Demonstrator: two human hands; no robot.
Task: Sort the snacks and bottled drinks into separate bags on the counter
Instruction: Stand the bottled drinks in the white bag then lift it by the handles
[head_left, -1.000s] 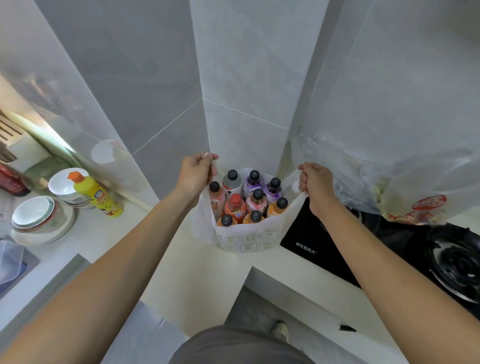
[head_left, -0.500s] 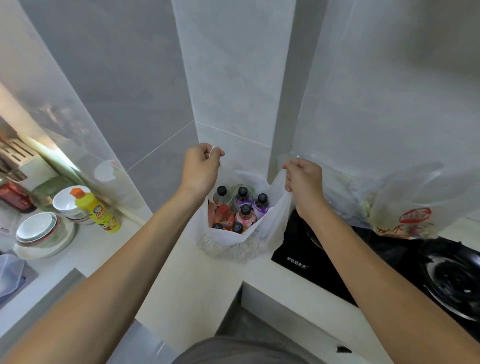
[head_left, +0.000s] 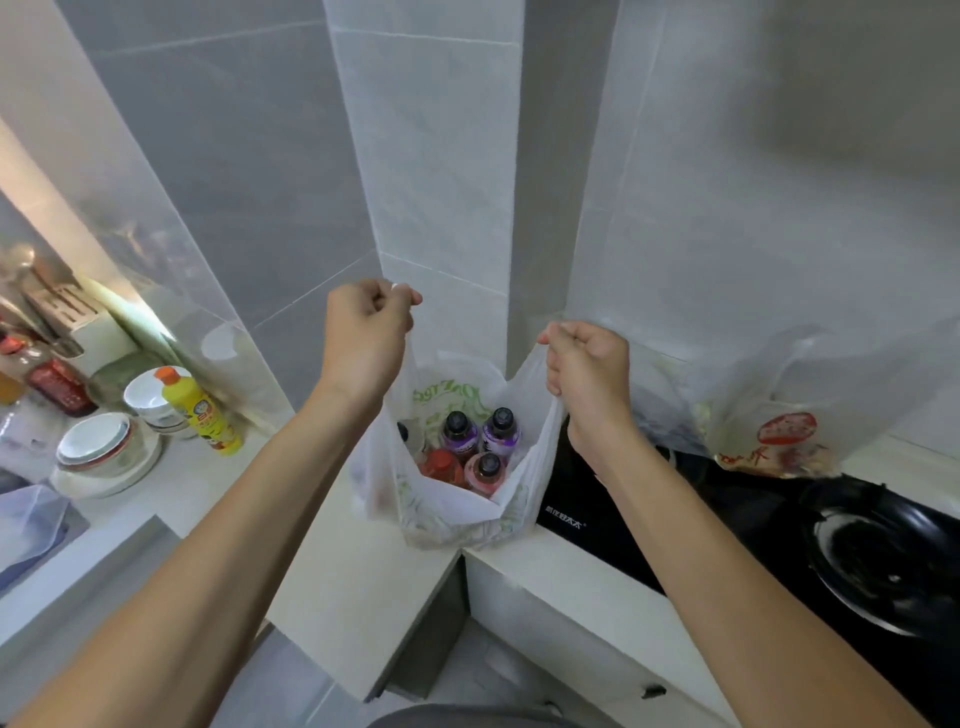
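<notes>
Centrally, the white bag (head_left: 447, 499) of bottles (head_left: 478, 441) sits in the tabletop (head_left: 332, 566) corner — left hand (head_left: 366, 338) and right hand (head_left: 589, 374) each grip a handle. Lifting both evenly should keep bottles upright — avoiding spills.

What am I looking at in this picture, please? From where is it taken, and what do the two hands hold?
No machine is here: a person wears one camera on the head, which looks forward and down, so you see that person's own arms. The left hand and the right hand each grip a handle of a thin white plastic bag that stands on the pale kitchen counter, in the corner. Inside the bag are small drink bottles with black caps. Beside it, to the right, stands a clear plastic bag with red print by the black stove. To the left are a yellow squeeze bottle and stacked white bowls.
</notes>
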